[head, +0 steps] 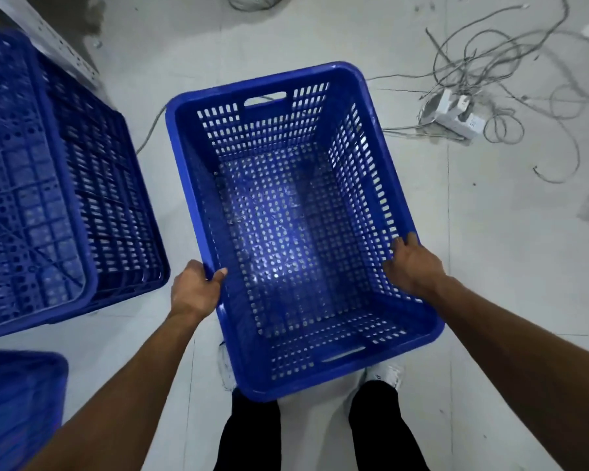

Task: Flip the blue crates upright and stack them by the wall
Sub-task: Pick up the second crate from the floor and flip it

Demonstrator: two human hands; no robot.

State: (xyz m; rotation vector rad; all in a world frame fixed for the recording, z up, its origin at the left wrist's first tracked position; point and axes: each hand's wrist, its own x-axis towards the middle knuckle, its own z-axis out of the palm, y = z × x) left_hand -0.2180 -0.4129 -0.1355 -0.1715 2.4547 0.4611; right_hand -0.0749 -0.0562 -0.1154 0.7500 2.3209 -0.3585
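An upright blue perforated crate [286, 215] is held above the floor in front of me, its open top facing the camera. My left hand [194, 290] grips its left long rim near the close corner. My right hand [412, 266] grips the right long rim, fingers curled inside. At the left lie upside-down blue crates [31, 185], one stacked partly over another [116, 205], bottoms up. A further blue crate [17, 402] shows at the lower left corner, blurred.
A tangle of grey cables [510, 62] and a white power strip [456, 113] lie on the tiled floor at the upper right. A perforated metal rail [48, 39] runs at the upper left. My legs and white shoes [388, 372] stand under the crate.
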